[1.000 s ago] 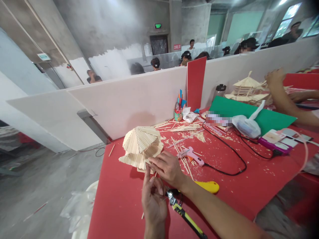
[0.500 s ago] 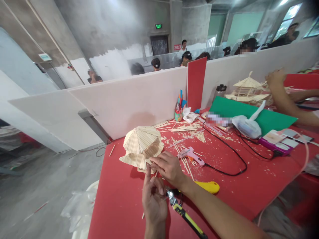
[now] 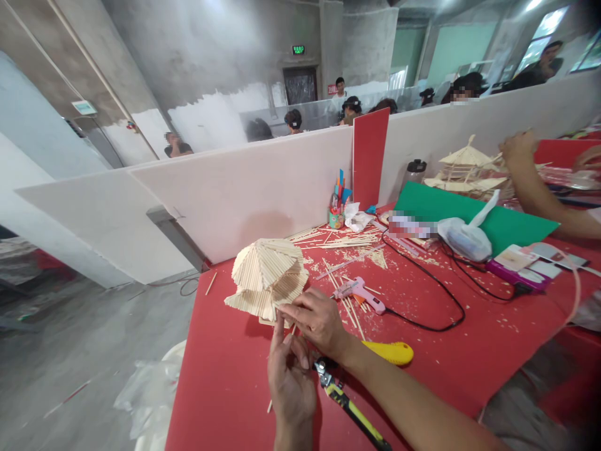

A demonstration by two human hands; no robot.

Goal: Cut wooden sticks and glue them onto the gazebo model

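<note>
A small pavilion model (image 3: 265, 266) of pale wooden sticks, with two tiers of roof, stands near the table's left side. At the front corner of its lower roof, my left hand (image 3: 293, 382) reaches up from below, its fingertips closed on that edge. My right hand (image 3: 322, 322) comes in from the right with thumb and fingers pinched at the same corner. Any small piece between the fingertips is hidden. Just right of my left hand lie pliers (image 3: 347, 404) with yellow and black handles. A yellow-handled tool (image 3: 392, 352) is partly covered by my right forearm.
A pink glue gun (image 3: 359, 293) with a black cord lies right of the model, among loose sticks (image 3: 352, 241) and shavings. Behind stand a pen cup (image 3: 336, 218) and a white partition (image 3: 244, 194). A green board (image 3: 474, 216) and a co-worker's hand (image 3: 520, 149) are farther right.
My right hand's fingertips have shifted slightly left and down along the roof corner. My left hand and the model stay nearly still. Far right, a co-worker's other hand has risen.
</note>
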